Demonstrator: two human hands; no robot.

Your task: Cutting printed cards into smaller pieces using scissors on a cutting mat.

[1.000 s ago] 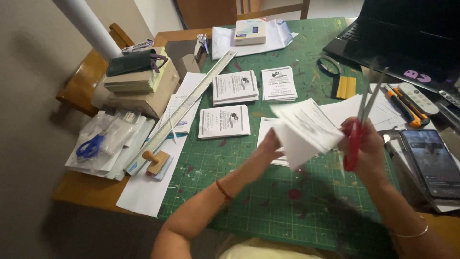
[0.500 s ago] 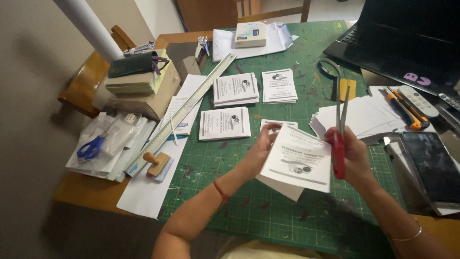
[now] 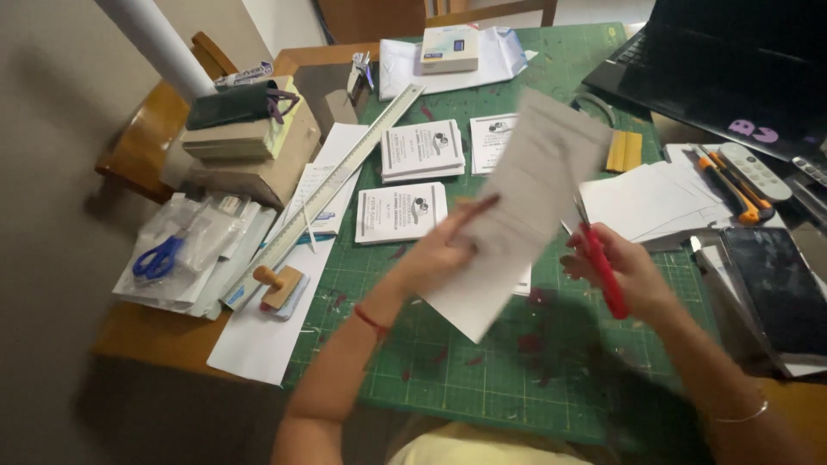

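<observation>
My left hand (image 3: pixel 441 250) grips a long white sheet of paper (image 3: pixel 517 207) and holds it tilted above the green cutting mat (image 3: pixel 482 379). To its right, my right hand (image 3: pixel 627 274) holds red-handled scissors (image 3: pixel 601 263) with the blades pointing up at the sheet's right edge. Three small stacks of printed cards (image 3: pixel 401 211) lie on the mat behind the paper. A pile of blank white sheets (image 3: pixel 646 200) lies just beyond my right hand.
A long metal ruler (image 3: pixel 332 194) runs diagonally at the mat's left edge, next to a wooden stamp (image 3: pixel 276 284). Blue scissors (image 3: pixel 158 258) lie in plastic sleeves at left. Notebooks on a cardboard box (image 3: pixel 250 138), a laptop (image 3: pixel 732 69), orange cutters (image 3: pixel 730 185) and a tablet (image 3: pixel 780 288) surround the mat.
The paper has swung up from lying low over the mat to standing tall and tilted. My right hand with the scissors has shifted to the sheet's right edge.
</observation>
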